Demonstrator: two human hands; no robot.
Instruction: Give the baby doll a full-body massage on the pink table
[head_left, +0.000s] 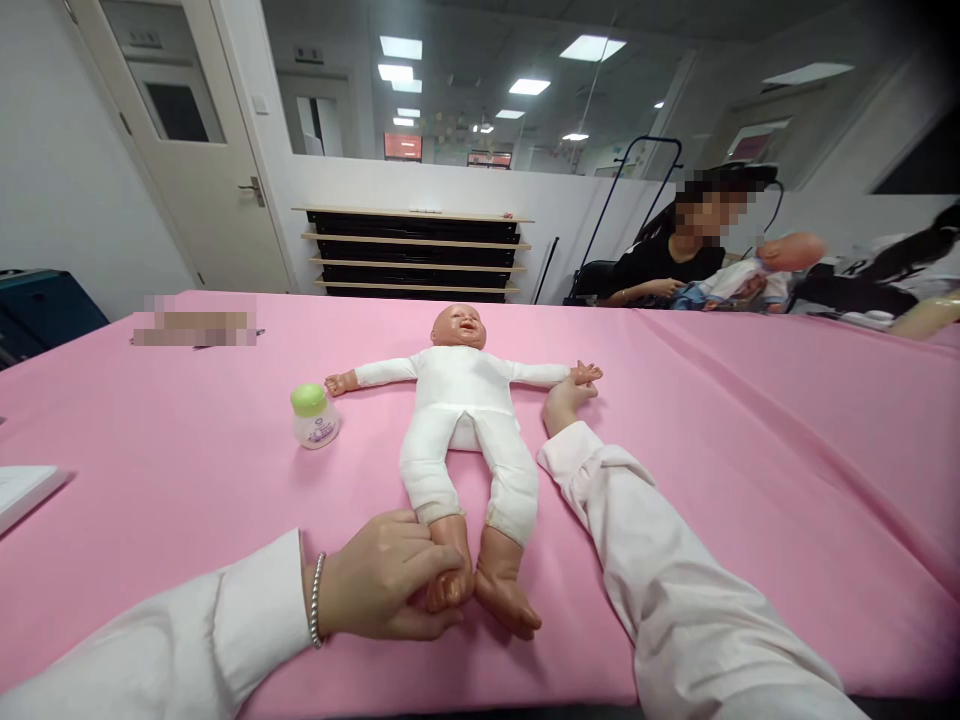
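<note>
A baby doll [465, 385] with a white cloth body lies on its back on the pink table cover [247, 490], head away from me, arms spread wide. My left hand [390, 575] is closed around the doll's foot on the left, its fingers wrapped over the toes. The doll's other foot [506, 590] rests free beside it. At the end of the doll's outstretched arm on the right, my right hand [568, 400] grips the doll's hand [586, 373]; some of my fingers are hidden. Near the doll's other hand stands a small cream jar [316, 418] with a green lid.
A white box-like object [28, 495] lies at the left edge. A blurred item [191, 325] sits at the table's far left. Behind the table are stacked shelves [416, 245]. At the far right a person [664, 250] holds another doll [787, 255].
</note>
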